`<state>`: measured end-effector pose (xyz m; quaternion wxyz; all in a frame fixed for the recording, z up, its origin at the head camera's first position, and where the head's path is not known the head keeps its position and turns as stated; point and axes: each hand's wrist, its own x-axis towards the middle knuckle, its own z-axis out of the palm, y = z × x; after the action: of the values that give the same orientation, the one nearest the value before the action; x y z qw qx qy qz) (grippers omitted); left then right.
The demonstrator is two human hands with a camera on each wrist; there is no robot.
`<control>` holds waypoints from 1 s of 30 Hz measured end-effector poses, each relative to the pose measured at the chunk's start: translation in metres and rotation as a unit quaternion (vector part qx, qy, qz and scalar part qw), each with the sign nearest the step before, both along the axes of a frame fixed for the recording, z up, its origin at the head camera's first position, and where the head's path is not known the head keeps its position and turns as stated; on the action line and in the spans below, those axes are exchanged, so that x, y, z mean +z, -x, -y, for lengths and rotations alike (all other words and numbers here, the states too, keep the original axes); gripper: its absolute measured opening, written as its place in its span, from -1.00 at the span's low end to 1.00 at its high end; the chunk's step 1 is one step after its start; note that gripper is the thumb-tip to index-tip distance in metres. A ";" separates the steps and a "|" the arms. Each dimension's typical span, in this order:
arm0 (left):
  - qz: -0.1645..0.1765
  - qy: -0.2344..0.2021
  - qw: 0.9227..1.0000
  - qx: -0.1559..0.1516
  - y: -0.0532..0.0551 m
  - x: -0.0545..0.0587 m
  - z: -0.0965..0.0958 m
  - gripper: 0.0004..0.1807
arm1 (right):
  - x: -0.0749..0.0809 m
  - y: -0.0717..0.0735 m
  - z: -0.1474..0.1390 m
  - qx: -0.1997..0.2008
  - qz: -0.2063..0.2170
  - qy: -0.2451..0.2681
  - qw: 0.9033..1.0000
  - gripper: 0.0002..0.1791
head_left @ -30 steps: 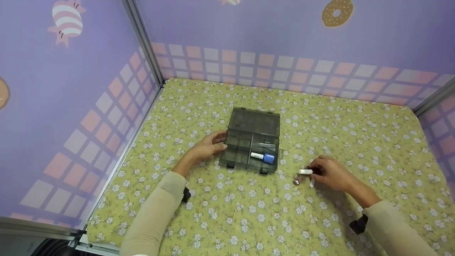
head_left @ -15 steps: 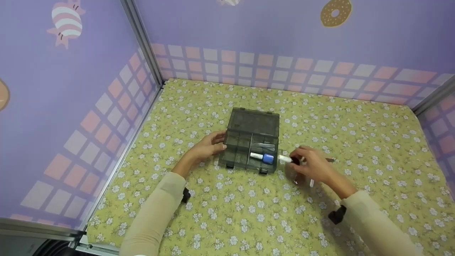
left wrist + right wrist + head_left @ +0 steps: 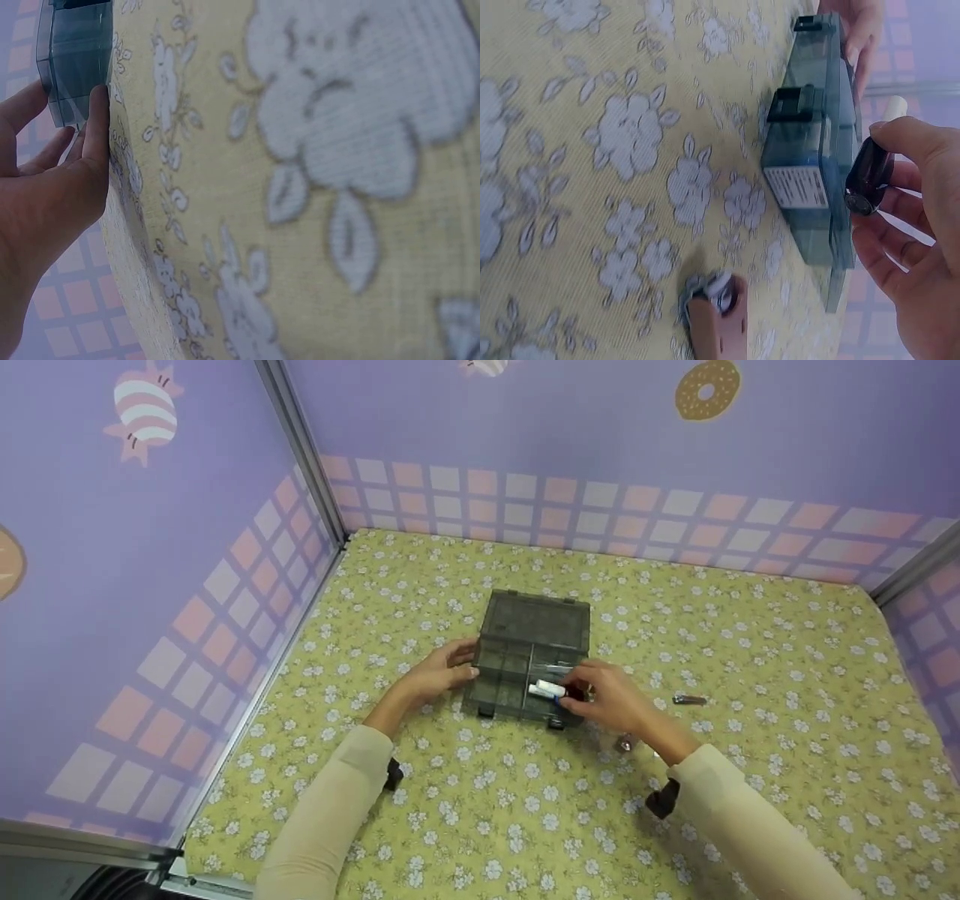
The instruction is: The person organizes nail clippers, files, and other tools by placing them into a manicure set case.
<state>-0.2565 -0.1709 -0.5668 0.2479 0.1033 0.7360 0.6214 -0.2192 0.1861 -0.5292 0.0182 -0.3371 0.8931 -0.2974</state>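
Observation:
My left hand (image 3: 435, 673) grips the left side of an open, smoky grey compartment box (image 3: 536, 619); in the left wrist view its fingers lie at the box wall (image 3: 79, 52). Above the box's right half, my right hand (image 3: 611, 696) pinches a dark red nail polish bottle (image 3: 870, 176) with a white cap (image 3: 551, 688). Thumb and fingers hold it by the dark glass, cap pointing left. Below it, in the front right compartment, a blue nail polish bottle shows little more than its white cap (image 3: 533, 689). Clear strips (image 3: 553, 667) lie in the compartment behind.
Right of the box, a nail clipper (image 3: 688, 700) lies on the flowered cloth (image 3: 757, 660). A small pinkish item with a shiny metal end (image 3: 625, 743) lies nearer, beside the right forearm. Purple patterned walls (image 3: 600, 427) border the table.
My right hand has carried the dark red nail polish bottle leftward from the cloth to over the box. The nail clipper has come into view. The left hand stays at the box.

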 end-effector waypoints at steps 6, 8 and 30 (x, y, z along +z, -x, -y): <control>-0.006 0.008 1.000 -0.005 -0.001 0.000 -0.001 -0.23 | -0.005 -0.002 0.006 0.014 -0.015 -0.012 1.000 -0.74; -0.005 0.008 1.000 -0.005 -0.002 0.001 -0.001 -0.23 | -0.007 -0.003 0.006 0.019 -0.019 -0.023 0.999 -0.72; -0.004 -0.006 1.000 0.003 -0.002 -0.001 -0.002 -0.26 | -0.020 -0.018 -0.076 -0.041 0.010 -0.044 0.998 -0.78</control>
<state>-0.2547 -0.1685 -0.5679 0.2428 0.1052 0.7337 0.6259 -0.2013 0.2622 -0.5489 0.0296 -0.2958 0.9181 -0.2620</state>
